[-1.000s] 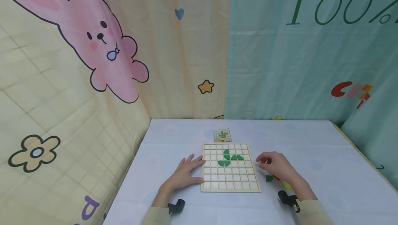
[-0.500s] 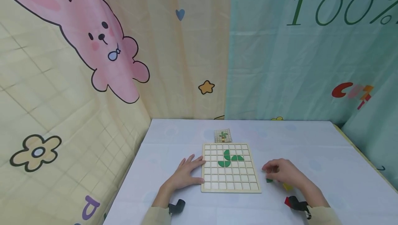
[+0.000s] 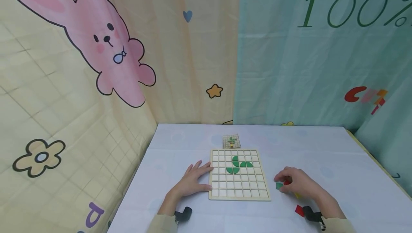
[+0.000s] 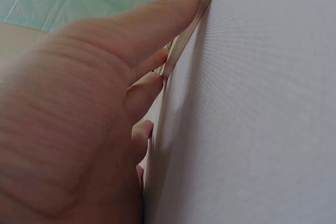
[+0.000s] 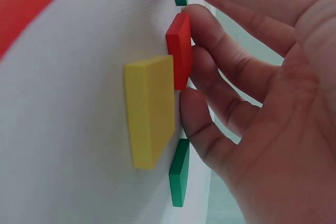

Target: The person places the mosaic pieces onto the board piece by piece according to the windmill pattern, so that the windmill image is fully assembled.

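A square pale-framed board (image 3: 239, 183) with a grid of white cells lies on the table, green quarter-round tiles (image 3: 235, 161) set in its upper half. My left hand (image 3: 191, 181) rests along its left edge, fingers spread and fairly straight; thumb and fingertips touch the frame in the left wrist view. Right of the board, my right hand (image 3: 297, 181) pinches a green tile (image 3: 279, 186) between thumb and forefinger, down at the tabletop. Its other fingers curl beside a red tile (image 5: 181, 51). A thick yellow tile (image 5: 149, 111) and another green tile (image 5: 179, 174) lie close by.
A small pattern card (image 3: 231, 141) lies just beyond the board's far edge. Another red tile (image 3: 299, 210) sits by the right wrist's black camera (image 3: 311, 214). Patterned curtains (image 3: 193, 47) hang behind and beside the white table (image 3: 180, 147).
My right hand has drawn away from the board's right edge, toward me and down onto the loose tiles, closing thumb and forefinger on a green one. The left hand stays put.
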`<state>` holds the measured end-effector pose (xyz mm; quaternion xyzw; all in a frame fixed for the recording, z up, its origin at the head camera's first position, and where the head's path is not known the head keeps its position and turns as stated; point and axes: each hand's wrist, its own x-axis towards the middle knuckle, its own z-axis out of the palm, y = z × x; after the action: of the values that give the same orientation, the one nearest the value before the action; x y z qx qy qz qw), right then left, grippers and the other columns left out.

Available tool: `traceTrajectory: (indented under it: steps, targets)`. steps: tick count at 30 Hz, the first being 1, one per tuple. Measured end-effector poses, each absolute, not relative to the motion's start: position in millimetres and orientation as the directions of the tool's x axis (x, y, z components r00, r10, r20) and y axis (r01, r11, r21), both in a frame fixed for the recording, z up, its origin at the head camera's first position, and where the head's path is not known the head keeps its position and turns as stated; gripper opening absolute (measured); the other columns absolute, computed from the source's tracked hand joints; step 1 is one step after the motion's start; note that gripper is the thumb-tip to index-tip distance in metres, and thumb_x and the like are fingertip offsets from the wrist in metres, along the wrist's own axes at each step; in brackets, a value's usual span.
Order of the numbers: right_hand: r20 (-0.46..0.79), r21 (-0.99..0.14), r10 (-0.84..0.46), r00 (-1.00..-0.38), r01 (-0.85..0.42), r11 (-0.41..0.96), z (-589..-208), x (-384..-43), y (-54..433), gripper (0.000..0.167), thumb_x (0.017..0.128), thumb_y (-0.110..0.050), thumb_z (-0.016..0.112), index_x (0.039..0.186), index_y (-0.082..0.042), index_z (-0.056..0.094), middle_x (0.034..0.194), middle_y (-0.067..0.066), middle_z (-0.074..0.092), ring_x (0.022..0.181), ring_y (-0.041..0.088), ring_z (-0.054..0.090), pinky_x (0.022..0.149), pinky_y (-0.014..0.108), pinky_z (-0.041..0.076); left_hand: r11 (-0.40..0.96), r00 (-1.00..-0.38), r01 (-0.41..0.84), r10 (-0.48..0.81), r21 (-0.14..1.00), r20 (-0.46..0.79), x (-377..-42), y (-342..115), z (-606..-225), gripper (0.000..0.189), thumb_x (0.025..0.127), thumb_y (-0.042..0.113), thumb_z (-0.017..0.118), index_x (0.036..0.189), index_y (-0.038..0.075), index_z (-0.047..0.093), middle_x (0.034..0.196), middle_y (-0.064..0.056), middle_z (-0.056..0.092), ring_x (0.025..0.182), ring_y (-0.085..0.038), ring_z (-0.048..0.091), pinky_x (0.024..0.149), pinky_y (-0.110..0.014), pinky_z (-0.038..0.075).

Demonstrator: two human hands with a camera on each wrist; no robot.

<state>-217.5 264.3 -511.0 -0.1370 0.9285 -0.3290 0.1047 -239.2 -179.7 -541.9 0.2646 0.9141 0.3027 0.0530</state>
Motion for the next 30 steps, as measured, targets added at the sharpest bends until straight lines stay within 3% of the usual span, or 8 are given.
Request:
traceTrajectory:
  steps: [30]
  targets:
    - [-0.097, -0.682, -0.325, -0.941, -0.175, 0.710, -513.5, -219.8, 260.0, 0.027, 0.075, -0.008, 0.087, 0.091, -0.017, 0.067, 0.083, -0.002, 0.061, 0.080, 0.021, 0.053, 0.065, 0.029, 0.046, 0.672, -0.860, 0.434, 0.507, 0.600, 0.055, -238.6, -178.4, -540.6, 0.080, 0.081, 0.060, 0.075, 0.149, 0.027, 0.051, 0.161, 0.005, 0.035, 0.153, -0.032, 0.012, 0.121, -0.058, 0.001]
